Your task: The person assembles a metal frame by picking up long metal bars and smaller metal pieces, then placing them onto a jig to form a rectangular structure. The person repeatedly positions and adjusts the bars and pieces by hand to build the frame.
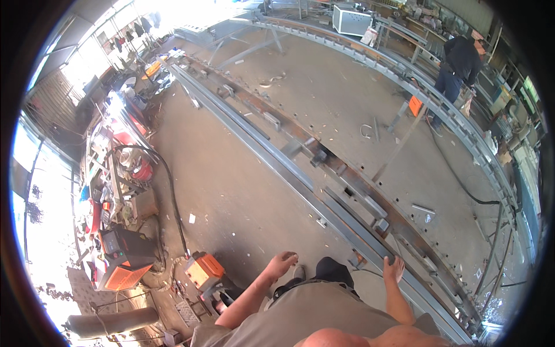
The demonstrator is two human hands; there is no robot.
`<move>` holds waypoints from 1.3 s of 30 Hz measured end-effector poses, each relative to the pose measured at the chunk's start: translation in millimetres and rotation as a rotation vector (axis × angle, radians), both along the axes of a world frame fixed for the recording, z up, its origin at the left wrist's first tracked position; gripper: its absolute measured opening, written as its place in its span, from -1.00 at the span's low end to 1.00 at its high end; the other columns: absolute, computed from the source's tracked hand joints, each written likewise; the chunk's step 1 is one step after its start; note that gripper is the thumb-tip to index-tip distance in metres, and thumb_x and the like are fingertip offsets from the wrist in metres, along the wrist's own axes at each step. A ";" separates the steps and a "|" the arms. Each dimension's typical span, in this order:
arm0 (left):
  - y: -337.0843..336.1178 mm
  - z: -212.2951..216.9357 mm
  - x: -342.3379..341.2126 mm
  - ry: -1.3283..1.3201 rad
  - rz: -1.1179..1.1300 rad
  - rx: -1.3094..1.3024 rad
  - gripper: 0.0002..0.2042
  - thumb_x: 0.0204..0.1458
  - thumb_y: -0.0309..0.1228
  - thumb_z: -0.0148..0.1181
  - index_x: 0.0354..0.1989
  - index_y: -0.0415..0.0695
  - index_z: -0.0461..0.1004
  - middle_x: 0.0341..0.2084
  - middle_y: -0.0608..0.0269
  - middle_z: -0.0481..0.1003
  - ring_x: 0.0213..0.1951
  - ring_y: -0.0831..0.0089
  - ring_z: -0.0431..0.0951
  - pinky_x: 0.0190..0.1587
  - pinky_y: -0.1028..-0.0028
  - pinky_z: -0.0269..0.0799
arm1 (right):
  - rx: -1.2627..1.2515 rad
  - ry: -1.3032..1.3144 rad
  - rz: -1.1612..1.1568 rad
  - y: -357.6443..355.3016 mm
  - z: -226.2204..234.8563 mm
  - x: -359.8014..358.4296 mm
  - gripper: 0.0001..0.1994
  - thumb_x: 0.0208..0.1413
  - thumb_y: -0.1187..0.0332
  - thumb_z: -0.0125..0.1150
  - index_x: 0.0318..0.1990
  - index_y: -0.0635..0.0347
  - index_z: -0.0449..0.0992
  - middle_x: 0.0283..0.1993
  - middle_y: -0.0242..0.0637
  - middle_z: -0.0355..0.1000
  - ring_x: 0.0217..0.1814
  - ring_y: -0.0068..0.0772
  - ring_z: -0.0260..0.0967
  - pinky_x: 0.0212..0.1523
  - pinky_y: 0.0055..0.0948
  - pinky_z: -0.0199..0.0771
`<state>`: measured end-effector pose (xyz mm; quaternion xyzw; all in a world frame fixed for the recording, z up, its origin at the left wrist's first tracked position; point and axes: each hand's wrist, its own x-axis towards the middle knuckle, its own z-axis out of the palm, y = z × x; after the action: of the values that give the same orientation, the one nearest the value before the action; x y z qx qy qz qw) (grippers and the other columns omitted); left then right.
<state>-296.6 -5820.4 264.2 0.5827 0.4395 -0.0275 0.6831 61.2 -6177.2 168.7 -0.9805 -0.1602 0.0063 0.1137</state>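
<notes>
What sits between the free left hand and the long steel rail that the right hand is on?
Nothing solid on the floor: the left hand hangs empty in the air, and only the person's own legs and shoe lie between it and the steel rail under the right hand.

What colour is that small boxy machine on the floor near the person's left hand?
The boxy machine is orange with a grey end, seen best in the head view.

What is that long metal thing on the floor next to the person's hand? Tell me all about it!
The long steel beam is grey metal, made of straight rails lying side by side flat on the concrete floor. It runs from the far workshop end right down to the person. Small brackets and rusty-looking plates sit along it. The right hand rests on its near end; the left hand hangs free, touching nothing.
</notes>
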 end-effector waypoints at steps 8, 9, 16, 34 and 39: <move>93.0 -6.7 41.0 -0.095 0.038 -0.028 -0.49 0.33 -0.05 0.17 0.19 -0.29 0.53 -0.07 0.11 0.65 -0.06 0.38 0.62 0.03 0.35 0.51 | -0.058 0.146 -0.007 29.5 7.7 -2.0 -0.36 0.22 -0.07 0.28 0.23 0.29 0.46 0.23 0.09 0.41 0.40 0.07 0.26 0.49 -0.04 0.18; 113.7 -6.5 54.6 -0.070 0.044 0.051 -0.48 0.29 -0.03 0.20 0.18 -0.25 0.55 -0.13 0.13 0.67 -0.07 0.29 0.64 0.08 0.30 0.51 | -0.059 0.144 -0.019 37.5 8.2 -4.5 -0.36 0.22 -0.07 0.27 0.24 0.30 0.45 0.24 0.09 0.40 0.41 0.08 0.25 0.51 -0.04 0.15; 276.8 8.7 160.1 0.090 -0.319 0.966 -0.42 0.25 -0.01 0.21 0.31 -0.15 0.44 0.22 0.00 0.51 0.28 -0.02 0.46 0.32 0.12 0.37 | -0.071 0.147 -0.137 121.5 2.0 -27.8 -0.35 0.09 -0.03 0.40 0.17 0.30 0.46 0.21 0.09 0.40 0.38 0.23 0.23 0.46 0.14 0.17; 409.8 -72.0 212.3 -0.200 -0.857 1.161 -0.55 0.15 -0.11 0.32 0.13 -0.09 0.53 0.28 -0.04 0.41 0.40 -0.03 0.29 0.47 -0.02 0.11 | -0.127 0.202 -0.290 229.2 23.4 -52.7 -0.36 0.19 -0.12 0.33 0.22 0.20 0.47 0.33 0.02 0.38 0.47 0.15 0.19 0.51 0.03 0.17; 442.9 -63.8 213.5 -0.119 -0.912 1.187 -0.57 0.17 -0.10 0.33 0.15 0.01 0.50 0.34 0.03 0.32 0.47 0.00 0.19 0.51 -0.07 0.02 | -0.053 0.151 -0.260 267.6 23.8 -56.2 -0.37 0.18 -0.10 0.35 0.19 0.21 0.48 0.30 -0.04 0.39 0.48 0.08 0.18 0.52 0.00 0.15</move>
<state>-83.1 -5377.6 200.4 0.9780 0.0580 -0.0347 0.1976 4.9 -5909.6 192.5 -0.9924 -0.0227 0.0694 0.0993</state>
